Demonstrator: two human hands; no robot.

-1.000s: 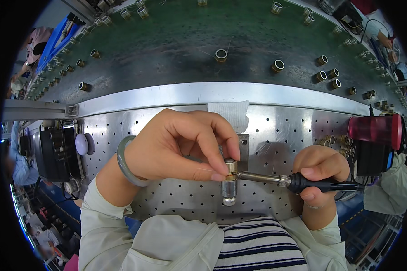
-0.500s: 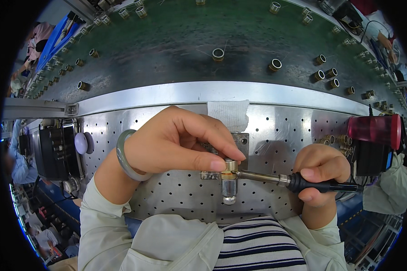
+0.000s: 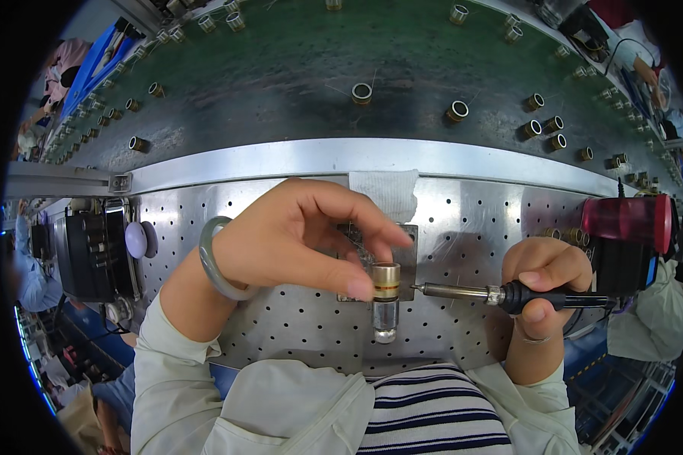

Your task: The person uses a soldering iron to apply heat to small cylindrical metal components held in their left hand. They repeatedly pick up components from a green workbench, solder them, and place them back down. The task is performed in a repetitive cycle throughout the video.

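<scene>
My right hand [image 3: 548, 284] grips a soldering iron [image 3: 535, 297] by its black handle. Its metal tip points left and stops a little short of a small voice coil [image 3: 387, 277], a silver ring with a copper-coloured band. The coil sits on an upright shiny metal post [image 3: 385, 322] in front of a dark metal plate [image 3: 404, 250]. My left hand [image 3: 303, 243], with a jade-coloured bangle on the wrist, has its thumb and fingers spread around the coil. The thumb tip is at the coil's left side; whether it touches cannot be told. The index finger is raised above and behind it.
Beyond the perforated metal worktop [image 3: 296, 326] runs a green belt [image 3: 281, 83] carrying several coils. A metal rail [image 3: 281, 161] edges it. A black device [image 3: 95, 246] stands left, a red container [image 3: 628, 222] right, near more coils. A white cloth piece [image 3: 385, 196] lies behind the plate.
The soldering iron has drawn back to the right, off the coil. My left fingers have parted and lifted from the coil's top. Coils on the belt have shifted slightly left.
</scene>
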